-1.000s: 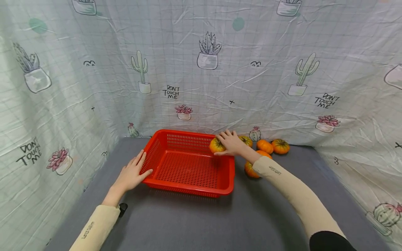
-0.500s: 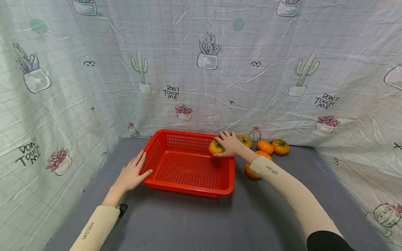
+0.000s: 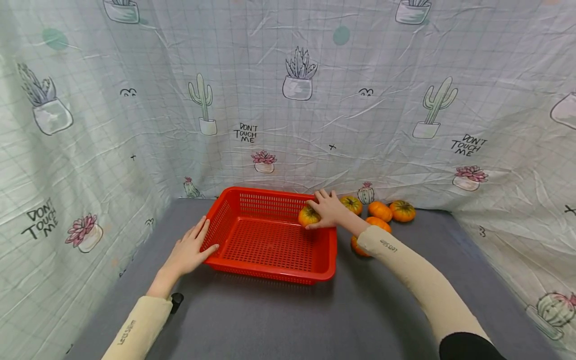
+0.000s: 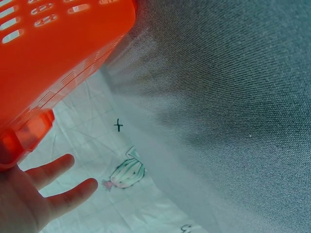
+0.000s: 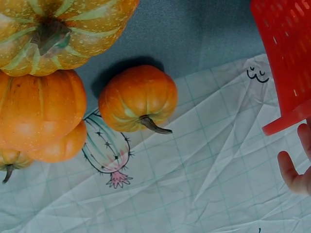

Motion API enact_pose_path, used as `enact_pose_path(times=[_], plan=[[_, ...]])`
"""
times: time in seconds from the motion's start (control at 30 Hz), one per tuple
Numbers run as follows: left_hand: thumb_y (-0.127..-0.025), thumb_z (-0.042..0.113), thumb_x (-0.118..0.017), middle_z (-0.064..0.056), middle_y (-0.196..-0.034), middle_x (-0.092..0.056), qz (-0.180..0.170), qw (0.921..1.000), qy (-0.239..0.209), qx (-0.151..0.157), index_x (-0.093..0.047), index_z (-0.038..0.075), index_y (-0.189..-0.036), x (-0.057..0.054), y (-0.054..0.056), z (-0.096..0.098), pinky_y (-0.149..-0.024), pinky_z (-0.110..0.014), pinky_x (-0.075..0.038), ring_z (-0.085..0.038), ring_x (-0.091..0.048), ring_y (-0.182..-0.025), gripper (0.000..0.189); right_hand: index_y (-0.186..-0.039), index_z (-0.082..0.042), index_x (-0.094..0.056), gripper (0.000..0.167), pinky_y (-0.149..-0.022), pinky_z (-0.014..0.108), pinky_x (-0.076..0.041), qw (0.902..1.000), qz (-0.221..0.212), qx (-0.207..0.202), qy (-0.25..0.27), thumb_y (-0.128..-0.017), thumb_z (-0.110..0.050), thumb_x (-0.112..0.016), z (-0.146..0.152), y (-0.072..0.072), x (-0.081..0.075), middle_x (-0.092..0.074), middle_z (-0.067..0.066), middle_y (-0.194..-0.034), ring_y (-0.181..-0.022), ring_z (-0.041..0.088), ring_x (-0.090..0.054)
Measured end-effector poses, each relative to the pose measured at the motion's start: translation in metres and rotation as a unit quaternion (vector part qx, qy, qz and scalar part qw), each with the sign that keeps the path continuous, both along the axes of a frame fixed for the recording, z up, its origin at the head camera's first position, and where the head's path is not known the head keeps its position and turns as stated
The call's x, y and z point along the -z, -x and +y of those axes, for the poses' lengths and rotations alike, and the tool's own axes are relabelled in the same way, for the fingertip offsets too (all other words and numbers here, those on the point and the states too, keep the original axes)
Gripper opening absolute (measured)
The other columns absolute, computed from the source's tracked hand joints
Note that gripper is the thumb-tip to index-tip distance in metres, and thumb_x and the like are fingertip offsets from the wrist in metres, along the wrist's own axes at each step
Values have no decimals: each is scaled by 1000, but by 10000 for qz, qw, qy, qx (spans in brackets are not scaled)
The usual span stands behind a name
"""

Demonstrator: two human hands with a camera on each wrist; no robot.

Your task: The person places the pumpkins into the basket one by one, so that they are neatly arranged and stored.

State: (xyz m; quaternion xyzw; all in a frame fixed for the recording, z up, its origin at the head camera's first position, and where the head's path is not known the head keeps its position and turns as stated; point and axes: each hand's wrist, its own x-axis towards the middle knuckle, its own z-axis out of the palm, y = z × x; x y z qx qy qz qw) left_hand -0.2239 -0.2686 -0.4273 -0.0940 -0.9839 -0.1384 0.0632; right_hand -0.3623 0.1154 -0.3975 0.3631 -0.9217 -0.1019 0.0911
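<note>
Right hand on a pumpkin, left hand on the basket

The right arm reaches in from the table's near right, its sleeve slanting over the right half. Its hand faces palm down at the basket's far right corner, thumb and fingers curled round the pumpkin. The pumpkin sits inside the basket's walls at that corner, under the right hand and well apart from the left; whether it touches the basket's floor I cannot tell. The left arm comes from the near left, its hand palm down on the basket's left edge, by the near left corner, fingers straight, thumb spread wide over the rim. Other pumpkins lie between the basket and the table's far right corner
</note>
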Motion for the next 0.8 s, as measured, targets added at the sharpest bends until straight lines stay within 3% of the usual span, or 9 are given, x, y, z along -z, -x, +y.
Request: enact_pose_path(times=[0.23, 0.47, 0.8], plan=[[-86, 43, -49, -15, -150, -12, -4, 10000, -8, 3, -14, 5, -143, 0, 1, 0, -89, -69, -25, -42, -24, -128, 77, -126, -16, -49, 78, -83, 49, -32, 9997, 46, -19, -259, -70, -70, -53, -1, -2, -1, -43, 16, -121, -111, 30, -35], [-86, 45, -48, -15, -150, -11, -24, 10000, 16, 4, -14, 5, -143, 0, 2, 0, -89, -68, -26, -42, -24, -128, 78, -124, -15, -52, 76, -80, 49, -32, 9997, 127, -156, -172, -70, -69, -54, 2, -2, -1, -44, 16, -118, -106, 29, -36], [-86, 51, -45, -14, -150, -12, 3, 10000, 33, -4, -14, 6, -144, 1, 2, -1, -89, -68, -26, -41, -24, -128, 80, -123, -17, -53, 67, -80, 48, -32, 9991, 69, -266, -322, -71, -59, -61, 0, -6, -5, -44, 16, -121, -109, 30, -35]])
